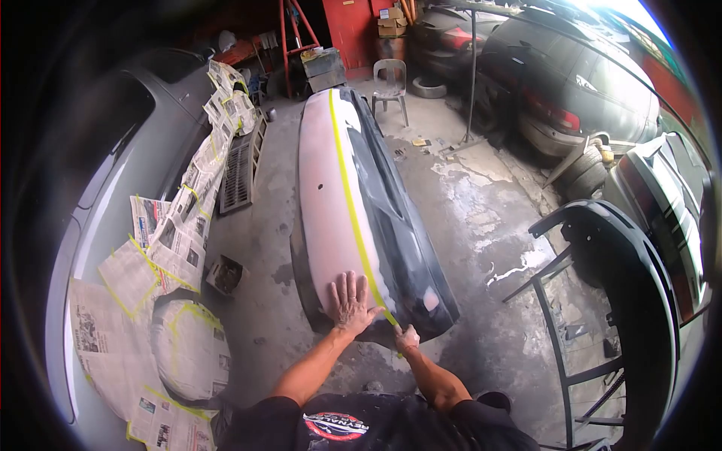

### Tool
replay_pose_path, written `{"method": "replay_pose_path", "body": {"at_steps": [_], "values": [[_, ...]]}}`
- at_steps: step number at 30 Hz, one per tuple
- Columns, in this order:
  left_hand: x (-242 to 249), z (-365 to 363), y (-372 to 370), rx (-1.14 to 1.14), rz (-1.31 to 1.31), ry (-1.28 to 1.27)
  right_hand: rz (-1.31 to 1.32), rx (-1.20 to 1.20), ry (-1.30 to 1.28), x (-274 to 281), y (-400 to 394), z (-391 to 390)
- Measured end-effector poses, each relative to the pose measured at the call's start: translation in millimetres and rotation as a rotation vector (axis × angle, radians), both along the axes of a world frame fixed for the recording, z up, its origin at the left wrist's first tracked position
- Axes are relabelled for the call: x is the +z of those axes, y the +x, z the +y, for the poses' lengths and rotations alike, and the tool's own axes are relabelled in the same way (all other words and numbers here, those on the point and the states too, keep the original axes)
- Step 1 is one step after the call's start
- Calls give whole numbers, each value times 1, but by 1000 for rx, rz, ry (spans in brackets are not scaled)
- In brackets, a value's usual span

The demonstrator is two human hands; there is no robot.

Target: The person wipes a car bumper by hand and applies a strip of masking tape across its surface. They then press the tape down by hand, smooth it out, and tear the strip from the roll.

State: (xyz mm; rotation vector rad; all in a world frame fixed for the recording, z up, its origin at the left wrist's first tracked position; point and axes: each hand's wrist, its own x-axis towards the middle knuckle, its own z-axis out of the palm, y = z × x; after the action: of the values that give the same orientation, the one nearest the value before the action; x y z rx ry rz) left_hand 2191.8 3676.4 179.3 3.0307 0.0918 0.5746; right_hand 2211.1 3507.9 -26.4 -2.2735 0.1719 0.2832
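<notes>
A long car bumper [323,233], pale pink on its left part and dark on its right, lies lengthwise before me. A yellow-green tape strip [348,180] runs along it from the far end to the near end. My left hand [350,304] lies flat on the pink surface, fingers spread, just left of the tape. At the near edge my right hand [407,339] is closed round the tape's near end, with a small bit of tape showing below the fingers.
A grey car [143,195] partly masked with newspaper [177,248] stands on the left. A grille panel [243,169], a chair [389,86] and parked cars [579,83] are farther off. A black bumper [639,301] rests on a metal frame [554,331] at right.
</notes>
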Motion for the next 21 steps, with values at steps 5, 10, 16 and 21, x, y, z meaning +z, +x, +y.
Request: {"method": "replay_pose_path", "body": {"at_steps": [5, 10, 16, 21], "values": [[11, -4, -6, -5, 97, -78, -94, 106, -107, -17, 8, -6], [23, -7, -11, 49, 171, -85, 56, 136, -41, 21, 13, -11], [30, -7, -12, 55, 245, -43, 82, 164, -56, 21, 14, -12], [27, -6, -13, 29, 216, -31, 96, 93, 18, 8, 14, -10]]}}
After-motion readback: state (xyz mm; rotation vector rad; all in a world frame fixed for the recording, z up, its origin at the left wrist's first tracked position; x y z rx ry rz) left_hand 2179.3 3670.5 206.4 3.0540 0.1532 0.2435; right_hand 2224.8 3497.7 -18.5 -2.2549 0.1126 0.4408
